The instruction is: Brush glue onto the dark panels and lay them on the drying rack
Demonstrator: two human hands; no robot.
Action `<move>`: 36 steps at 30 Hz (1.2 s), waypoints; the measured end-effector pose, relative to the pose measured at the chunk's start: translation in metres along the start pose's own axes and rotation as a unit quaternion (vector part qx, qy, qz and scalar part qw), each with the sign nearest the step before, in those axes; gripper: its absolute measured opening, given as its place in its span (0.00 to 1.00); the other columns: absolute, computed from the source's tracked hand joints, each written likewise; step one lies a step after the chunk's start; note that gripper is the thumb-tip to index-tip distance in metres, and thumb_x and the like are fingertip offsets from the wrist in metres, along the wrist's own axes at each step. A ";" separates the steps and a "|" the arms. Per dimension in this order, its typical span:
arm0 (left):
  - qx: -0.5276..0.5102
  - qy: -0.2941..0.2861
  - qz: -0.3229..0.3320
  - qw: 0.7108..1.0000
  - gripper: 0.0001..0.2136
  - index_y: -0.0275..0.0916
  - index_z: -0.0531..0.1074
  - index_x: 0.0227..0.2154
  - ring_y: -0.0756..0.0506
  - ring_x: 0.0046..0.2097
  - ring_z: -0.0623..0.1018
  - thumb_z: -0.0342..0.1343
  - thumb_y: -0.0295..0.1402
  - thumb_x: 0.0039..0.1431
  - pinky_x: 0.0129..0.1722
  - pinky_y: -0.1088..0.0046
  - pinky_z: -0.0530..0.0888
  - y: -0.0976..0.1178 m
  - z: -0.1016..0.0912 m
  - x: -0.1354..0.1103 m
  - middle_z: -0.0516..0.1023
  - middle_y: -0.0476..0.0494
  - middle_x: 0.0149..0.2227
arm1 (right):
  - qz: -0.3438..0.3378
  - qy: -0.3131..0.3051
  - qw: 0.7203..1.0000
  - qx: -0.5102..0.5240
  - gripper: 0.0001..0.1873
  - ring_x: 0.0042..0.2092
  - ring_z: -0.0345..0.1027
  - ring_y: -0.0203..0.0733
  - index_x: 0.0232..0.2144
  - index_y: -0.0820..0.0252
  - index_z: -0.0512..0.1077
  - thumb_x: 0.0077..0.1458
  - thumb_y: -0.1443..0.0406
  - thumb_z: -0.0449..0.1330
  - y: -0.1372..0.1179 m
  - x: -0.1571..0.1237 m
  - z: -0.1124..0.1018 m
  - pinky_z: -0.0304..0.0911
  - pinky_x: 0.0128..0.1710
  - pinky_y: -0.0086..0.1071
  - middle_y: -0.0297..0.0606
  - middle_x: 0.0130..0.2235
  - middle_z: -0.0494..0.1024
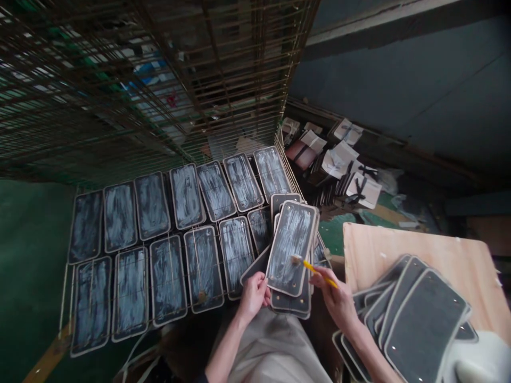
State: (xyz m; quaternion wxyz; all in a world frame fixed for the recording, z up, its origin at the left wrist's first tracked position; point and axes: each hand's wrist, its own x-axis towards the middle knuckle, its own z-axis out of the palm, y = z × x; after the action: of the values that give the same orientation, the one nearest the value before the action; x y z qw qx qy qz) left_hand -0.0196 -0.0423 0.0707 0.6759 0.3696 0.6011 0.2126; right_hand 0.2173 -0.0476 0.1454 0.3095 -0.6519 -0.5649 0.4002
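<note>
My left hand (254, 291) pinches the lower left edge of a dark rectangular panel (290, 239) with rounded corners and a pale border. Whitish streaks cover most of the panel's face, and small shiny dots mark its corners. Between the fingers of my right hand (335, 298) is a paintbrush (321, 272) with a yellow handle. Its bristle tip touches the panel's lower part. Beneath the held panel, more dark panels (289, 303) lie stacked at uneven angles over my lap.
Rows of white-streaked panels (204, 268) lie on a wire rack (285, 159), whose stacked wire shelves tilt up ahead. On the right, a wooden board (371, 242) bears a fanned pile of unstreaked panels (423, 319). Bundles tied with black bands (337, 159) sit on the floor beyond.
</note>
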 end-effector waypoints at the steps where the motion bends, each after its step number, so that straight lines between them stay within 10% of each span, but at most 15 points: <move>1: 0.001 0.000 -0.001 1.000 0.15 0.38 0.62 0.28 0.52 0.16 0.71 0.47 0.47 0.58 0.12 0.83 0.63 0.001 0.001 0.000 0.69 0.53 0.17 | -0.027 0.016 0.999 -0.028 0.13 0.36 0.75 0.43 0.48 0.56 0.66 0.63 0.61 0.49 0.002 0.000 -0.003 0.70 0.38 0.34 0.39 0.35 0.77; 5: -0.002 0.023 -0.008 1.000 0.16 0.39 0.61 0.27 0.52 0.16 0.71 0.47 0.47 0.58 0.13 0.82 0.65 0.001 0.005 -0.003 0.70 0.53 0.18 | -0.080 -0.027 0.993 -0.082 0.13 0.38 0.74 0.42 0.49 0.55 0.64 0.63 0.65 0.49 -0.001 -0.021 0.004 0.69 0.37 0.33 0.40 0.39 0.76; 13: -0.019 0.037 -0.007 0.999 0.16 0.38 0.61 0.28 0.52 0.17 0.72 0.46 0.47 0.58 0.13 0.82 0.65 -0.001 0.010 -0.003 0.69 0.53 0.18 | 0.025 -0.129 0.991 -0.014 0.10 0.29 0.72 0.38 0.47 0.54 0.63 0.65 0.62 0.46 -0.010 -0.071 0.021 0.67 0.30 0.29 0.32 0.29 0.73; 36: 0.037 0.020 0.011 0.999 0.17 0.39 0.62 0.28 0.54 0.15 0.68 0.47 0.49 0.58 0.11 0.83 0.61 0.008 0.007 -0.001 0.66 0.54 0.18 | 0.023 0.057 0.997 0.046 0.14 0.32 0.75 0.43 0.44 0.57 0.66 0.64 0.56 0.49 -0.001 0.027 -0.008 0.72 0.33 0.33 0.37 0.30 0.76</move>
State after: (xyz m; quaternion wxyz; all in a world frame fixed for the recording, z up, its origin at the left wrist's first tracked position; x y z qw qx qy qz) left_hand -0.0115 -0.0394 0.0778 0.6472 0.3962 0.6183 0.2048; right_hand 0.2249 -0.0207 0.1456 0.3615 -0.6714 -0.5121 0.3953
